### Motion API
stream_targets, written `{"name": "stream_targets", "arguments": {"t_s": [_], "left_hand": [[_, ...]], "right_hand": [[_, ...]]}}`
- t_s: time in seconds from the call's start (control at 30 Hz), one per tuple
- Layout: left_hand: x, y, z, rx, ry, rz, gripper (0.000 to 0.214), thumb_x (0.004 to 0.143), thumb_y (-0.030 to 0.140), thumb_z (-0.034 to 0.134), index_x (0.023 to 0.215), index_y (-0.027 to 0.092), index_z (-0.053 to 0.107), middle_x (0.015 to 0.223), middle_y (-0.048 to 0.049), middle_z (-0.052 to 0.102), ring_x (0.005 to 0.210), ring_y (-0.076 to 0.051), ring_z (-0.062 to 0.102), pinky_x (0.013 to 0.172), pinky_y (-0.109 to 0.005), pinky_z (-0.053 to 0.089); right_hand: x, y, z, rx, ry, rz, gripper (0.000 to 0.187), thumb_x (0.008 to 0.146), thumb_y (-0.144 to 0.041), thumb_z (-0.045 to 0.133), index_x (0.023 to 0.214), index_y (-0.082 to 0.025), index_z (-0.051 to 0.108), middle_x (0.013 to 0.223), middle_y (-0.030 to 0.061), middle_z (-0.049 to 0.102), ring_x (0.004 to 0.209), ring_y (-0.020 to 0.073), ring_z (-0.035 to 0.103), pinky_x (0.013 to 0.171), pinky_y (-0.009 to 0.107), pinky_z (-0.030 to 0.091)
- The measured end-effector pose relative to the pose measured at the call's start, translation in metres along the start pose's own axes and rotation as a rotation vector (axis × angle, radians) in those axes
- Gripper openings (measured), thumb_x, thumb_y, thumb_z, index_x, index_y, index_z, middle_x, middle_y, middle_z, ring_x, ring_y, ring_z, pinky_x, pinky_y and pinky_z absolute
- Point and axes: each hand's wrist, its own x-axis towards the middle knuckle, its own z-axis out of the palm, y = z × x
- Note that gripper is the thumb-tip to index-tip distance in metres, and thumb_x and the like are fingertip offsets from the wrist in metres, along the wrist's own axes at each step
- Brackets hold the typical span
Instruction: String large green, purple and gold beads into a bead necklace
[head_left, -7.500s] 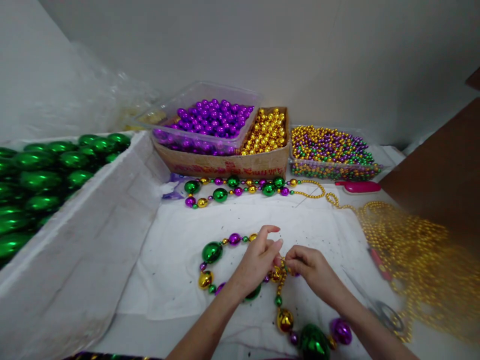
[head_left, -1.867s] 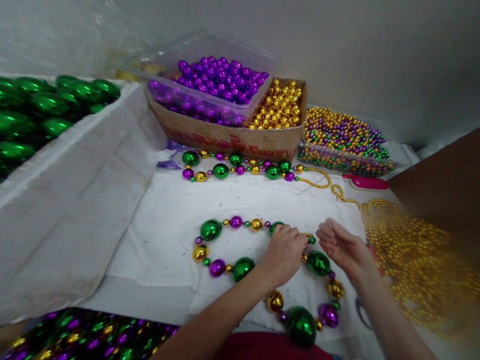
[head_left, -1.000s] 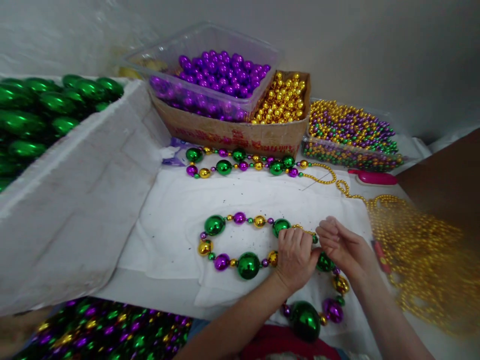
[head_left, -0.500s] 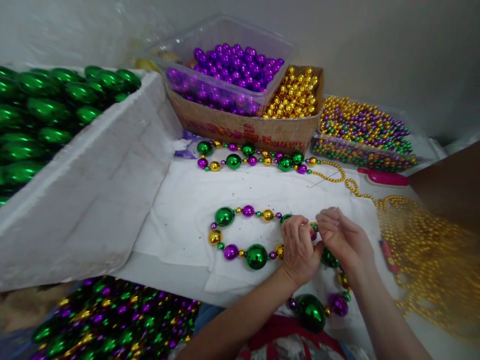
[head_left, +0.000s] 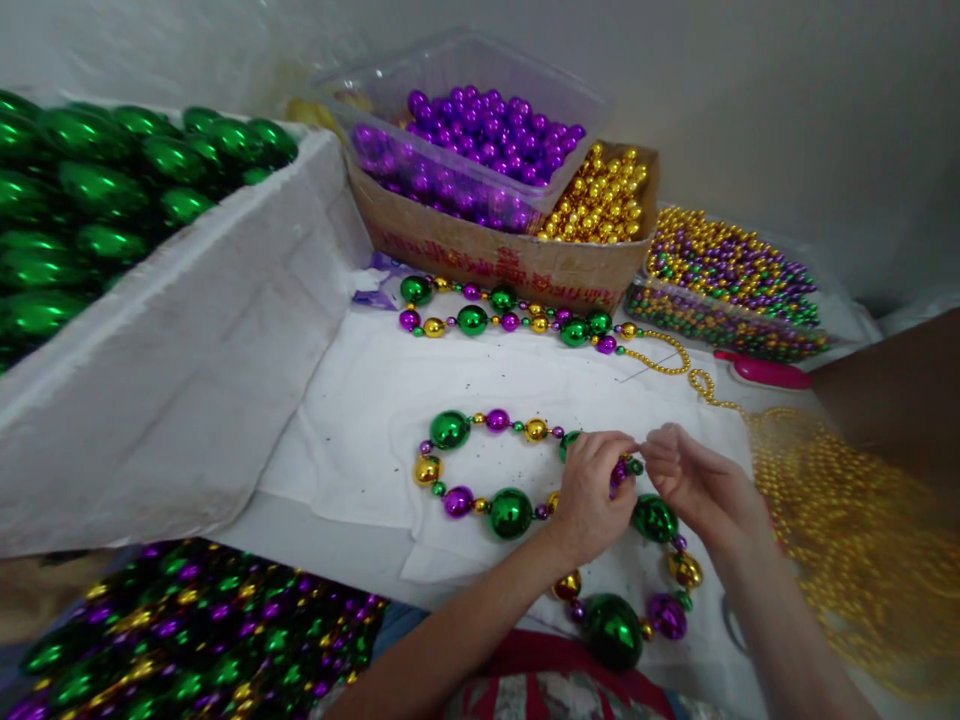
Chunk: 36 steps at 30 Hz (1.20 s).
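A necklace [head_left: 510, 512] of green, purple and gold beads lies in a loop on a white cloth [head_left: 360, 440]. My left hand [head_left: 589, 495] is closed on the strand where the loop crosses itself, a small purple bead showing at its fingertips. My right hand [head_left: 694, 480] is pinched right next to it, fingertips meeting the left hand's at the same spot on the strand. What the right fingers hold is too small to make out. Large green, purple and gold beads [head_left: 615, 630] of the same necklace trail toward me.
A second bead strand [head_left: 510, 320] lies at the cloth's far edge. Behind it stand a tub of purple beads [head_left: 487, 135], a cardboard box of gold beads [head_left: 600, 200] and a tray of mixed small beads [head_left: 720, 280]. Green baubles [head_left: 90, 210] left, gold strands [head_left: 847, 510] right, finished necklaces [head_left: 187, 640] near left.
The two hands came together at the crossing of the loop; the right hand went from loosely open to pinched against the left. The view shifted left and down.
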Motion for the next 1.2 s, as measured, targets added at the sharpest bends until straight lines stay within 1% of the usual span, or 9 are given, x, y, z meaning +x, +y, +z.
{"name": "stream_targets", "arguments": {"t_s": [0.13, 0.27, 0.4, 0.53, 0.63, 0.73, 0.87, 1.03, 1.2], "left_hand": [[0.014, 0.005, -0.012, -0.001, -0.075, 0.05, 0.038, 0.071, 0.003, 0.049, 0.104, 0.021, 0.055, 0.11, -0.0051, 0.061, 0.107, -0.021, 0.052, 0.095, -0.039, 0.041], [0.007, 0.017, -0.012, 0.02, 0.022, -0.042, 0.022, 0.074, 0.008, 0.051, 0.093, 0.019, 0.057, 0.101, -0.0067, 0.061, 0.101, -0.022, 0.053, 0.089, -0.038, 0.043], [-0.023, 0.026, 0.007, -0.295, -0.063, -0.369, 0.011, 0.082, 0.019, 0.048, 0.084, 0.019, 0.058, 0.074, -0.0027, 0.062, 0.07, -0.016, 0.058, 0.064, -0.029, 0.045], [-0.04, 0.025, 0.022, -0.7, -0.184, -0.763, 0.031, 0.08, 0.024, 0.049, 0.109, 0.015, 0.055, 0.052, 0.0031, 0.055, 0.04, -0.009, 0.042, 0.041, -0.021, 0.031], [-0.039, 0.023, 0.026, -0.93, -0.192, -0.86, 0.049, 0.077, 0.027, 0.055, 0.123, 0.014, 0.049, 0.05, 0.0044, 0.055, 0.036, -0.007, 0.038, 0.039, -0.019, 0.026], [-0.036, 0.022, 0.029, -1.121, -0.219, -0.848, 0.046, 0.075, 0.029, 0.06, 0.118, 0.014, 0.053, 0.052, 0.005, 0.053, 0.038, -0.006, 0.039, 0.04, -0.018, 0.026], [-0.035, 0.019, 0.023, -1.157, -0.217, -0.807, 0.032, 0.076, 0.044, 0.061, 0.08, 0.013, 0.06, 0.055, 0.0029, 0.052, 0.041, -0.005, 0.04, 0.042, -0.019, 0.028], [-0.025, 0.014, -0.018, -0.947, -0.172, -0.666, 0.034, 0.08, 0.047, 0.058, 0.073, 0.013, 0.06, 0.063, -0.0012, 0.057, 0.055, -0.01, 0.049, 0.053, -0.022, 0.037], [-0.004, 0.015, -0.049, -0.805, -0.117, -0.409, 0.024, 0.084, 0.03, 0.057, 0.067, 0.014, 0.064, 0.092, -0.0067, 0.061, 0.092, -0.016, 0.054, 0.085, -0.027, 0.039]], "right_hand": [[-0.001, -0.008, -0.002, -0.082, -0.017, 0.002, 0.011, 0.079, -0.008, 0.059, 0.073, -0.016, 0.053, 0.071, -0.0003, 0.046, 0.06, 0.0086, 0.048, 0.049, 0.018, 0.047], [-0.001, -0.012, -0.002, -0.055, -0.014, -0.002, 0.011, 0.079, -0.007, 0.06, 0.074, -0.015, 0.053, 0.071, -0.0003, 0.048, 0.061, 0.0078, 0.049, 0.051, 0.017, 0.048], [-0.002, -0.012, 0.002, 0.028, -0.031, -0.002, 0.014, 0.078, -0.003, 0.058, 0.077, -0.015, 0.052, 0.072, -0.0008, 0.048, 0.061, 0.0069, 0.049, 0.052, 0.016, 0.049], [-0.006, -0.01, 0.007, 0.09, -0.012, -0.005, 0.016, 0.078, -0.001, 0.056, 0.079, -0.016, 0.05, 0.072, -0.0007, 0.048, 0.06, 0.0074, 0.05, 0.05, 0.016, 0.049], [-0.009, -0.008, 0.009, 0.14, -0.011, 0.008, 0.017, 0.079, 0.0, 0.054, 0.081, -0.017, 0.049, 0.072, -0.0002, 0.048, 0.061, 0.008, 0.05, 0.051, 0.017, 0.05], [-0.011, -0.006, 0.01, 0.156, -0.025, 0.011, 0.016, 0.081, -0.002, 0.052, 0.081, -0.017, 0.049, 0.072, -0.0002, 0.047, 0.06, 0.0085, 0.049, 0.051, 0.019, 0.05], [-0.012, -0.005, 0.008, 0.123, -0.023, 0.003, 0.015, 0.08, -0.002, 0.054, 0.08, -0.017, 0.049, 0.072, -0.0011, 0.045, 0.059, 0.0075, 0.048, 0.05, 0.017, 0.049], [-0.017, -0.004, 0.004, 0.084, -0.067, 0.012, 0.016, 0.083, -0.002, 0.05, 0.075, -0.015, 0.047, 0.069, -0.0023, 0.041, 0.057, 0.0065, 0.045, 0.048, 0.016, 0.044], [-0.019, 0.007, 0.0, -0.006, -0.093, 0.021, 0.016, 0.088, -0.011, 0.049, 0.072, -0.014, 0.049, 0.068, -0.0018, 0.04, 0.057, 0.0077, 0.04, 0.049, 0.019, 0.041]]}}
